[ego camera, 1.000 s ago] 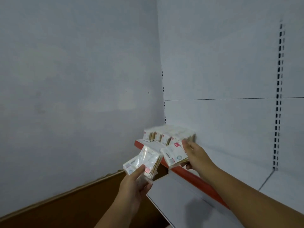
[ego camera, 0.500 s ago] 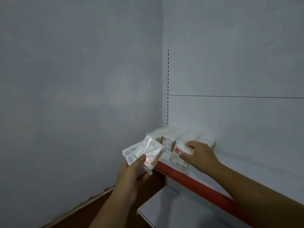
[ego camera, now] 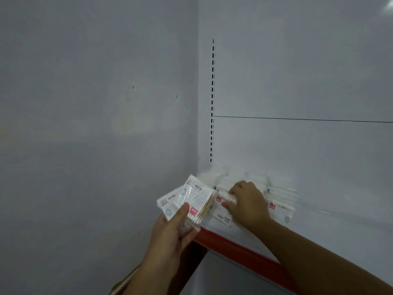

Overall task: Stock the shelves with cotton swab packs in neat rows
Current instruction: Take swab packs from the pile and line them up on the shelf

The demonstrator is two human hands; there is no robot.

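Cotton swab packs point(ego camera: 280, 195): where do they lie against the hands?

Start with the right hand point(ego camera: 248, 203). It reaches over the shelf and clasps the front pack point(ego camera: 223, 217) of a row, fingers curled over the pack's top edge and thumb against its face. That pack stands on its edge, tilted a little forward.

And the other hand?

The left hand point(ego camera: 170, 237) grips a fan of packs point(ego camera: 187, 199), thumb pressed across the front, fingers behind. The fan is held in the air just left of the shelf's corner, its right edge close to the front pack. I cannot tell whether they touch.

What lies beyond the right hand?

More packs stand in rows on either side of it and behind it, running back to the white back panel point(ego camera: 297, 81). The far ones are blurred.

And around those?

The white shelf point(ego camera: 340, 226) carries them at its left end. It has a red front edge point(ego camera: 244, 252), and a lower shelf point(ego camera: 223, 273) shows beneath. A slotted upright point(ego camera: 212, 103) rises at the corner, next to a grey wall point(ego camera: 85, 103).
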